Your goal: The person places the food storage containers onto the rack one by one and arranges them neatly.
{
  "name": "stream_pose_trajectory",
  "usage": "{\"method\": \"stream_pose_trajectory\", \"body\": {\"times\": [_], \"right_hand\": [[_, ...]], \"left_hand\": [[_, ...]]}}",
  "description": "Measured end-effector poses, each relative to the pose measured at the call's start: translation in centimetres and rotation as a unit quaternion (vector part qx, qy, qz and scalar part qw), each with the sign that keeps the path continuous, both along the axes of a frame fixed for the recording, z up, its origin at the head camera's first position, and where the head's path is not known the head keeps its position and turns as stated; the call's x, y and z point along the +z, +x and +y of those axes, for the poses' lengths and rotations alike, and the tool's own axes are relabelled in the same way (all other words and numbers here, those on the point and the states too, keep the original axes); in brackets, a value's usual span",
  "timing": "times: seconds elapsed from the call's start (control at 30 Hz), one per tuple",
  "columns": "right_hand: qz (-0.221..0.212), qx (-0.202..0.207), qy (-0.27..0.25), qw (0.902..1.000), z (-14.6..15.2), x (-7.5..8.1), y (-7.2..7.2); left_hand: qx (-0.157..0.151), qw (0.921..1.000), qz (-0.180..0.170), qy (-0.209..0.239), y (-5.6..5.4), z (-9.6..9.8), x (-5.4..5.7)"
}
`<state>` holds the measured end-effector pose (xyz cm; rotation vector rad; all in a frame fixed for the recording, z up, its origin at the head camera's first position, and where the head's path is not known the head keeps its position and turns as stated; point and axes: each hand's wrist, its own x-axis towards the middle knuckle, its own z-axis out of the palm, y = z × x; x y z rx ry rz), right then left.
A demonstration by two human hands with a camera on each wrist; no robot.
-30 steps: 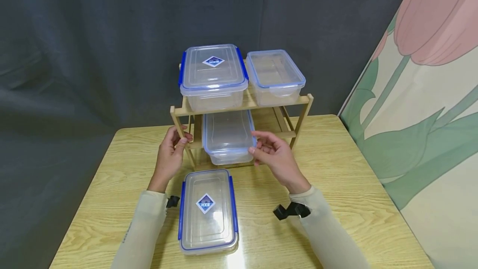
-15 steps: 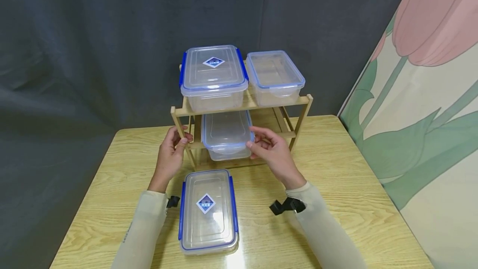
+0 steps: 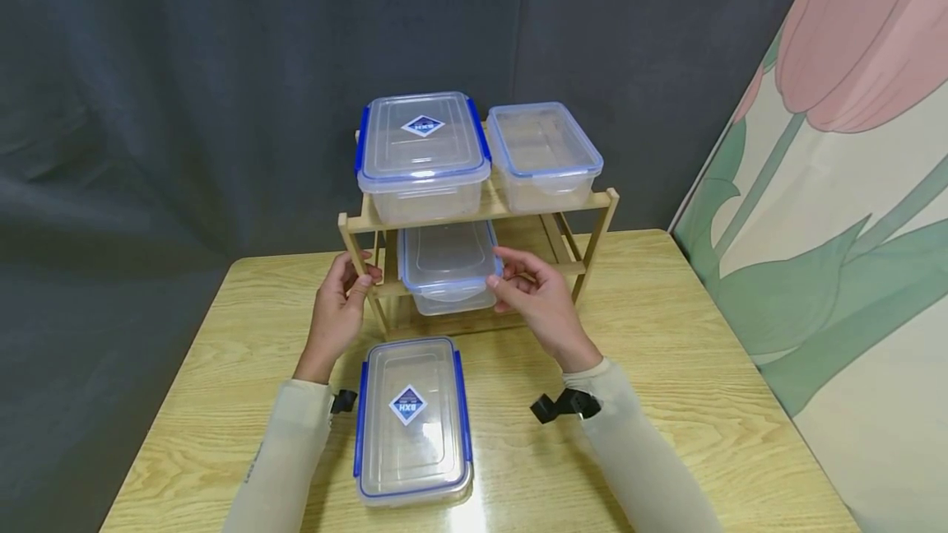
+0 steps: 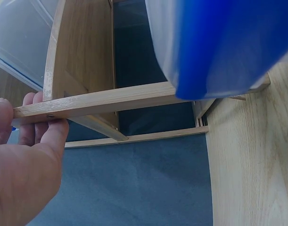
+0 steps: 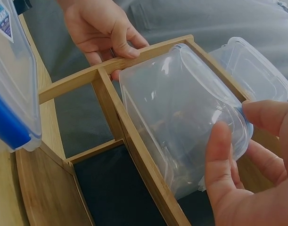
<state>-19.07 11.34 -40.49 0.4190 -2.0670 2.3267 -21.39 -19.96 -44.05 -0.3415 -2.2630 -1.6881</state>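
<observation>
My left hand (image 3: 339, 315) grips the left front leg of a two-tier wooden rack (image 3: 597, 239); the left wrist view has its fingers and thumb around that wooden bar (image 4: 111, 100). On the lower tier sits a clear lidded food container (image 3: 448, 257) with a light-blue rim, its front overhanging the shelf edge. My right hand (image 3: 544, 307) pinches this container's right front corner. Seen from the right wrist, the thumb lies on the front and the index finger on the lid edge. The container's far end is hidden under the top tier.
A large container with dark-blue clips (image 3: 425, 150) and a smaller light-blue-rimmed container (image 3: 546, 146) stand on the top tier. A flat blue-clipped container (image 3: 411, 451) lies on the table (image 3: 666, 401) between the forearms. A dark curtain (image 3: 259, 89) hangs behind.
The lower-tier container has slid back and slightly left, deeper into the rack, and my right hand has moved along with it. My left hand keeps its hold on the leg.
</observation>
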Motion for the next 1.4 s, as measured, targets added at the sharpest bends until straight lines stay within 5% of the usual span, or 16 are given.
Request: {"method": "stream_pose_trajectory", "body": {"times": [0.47, 1.1, 1.4], "right_hand": [[0.001, -0.012, -0.002, 0.9999, -0.4, -0.6, -1.0], [0.005, -0.003, -0.004, 1.0, 0.1, -1.0, -0.5], [0.014, 0.004, -0.005, 0.9999, 0.4, -1.0, 0.3]], "left_hand": [[0.0, 1.0, -0.005, 0.002, 0.0, 0.0, -0.2], [-0.015, 0.9997, 0.009, 0.015, 0.0, -0.2, 0.0], [-0.039, 0.9967, 0.021, 0.067, -0.1, -0.2, 0.3]]}}
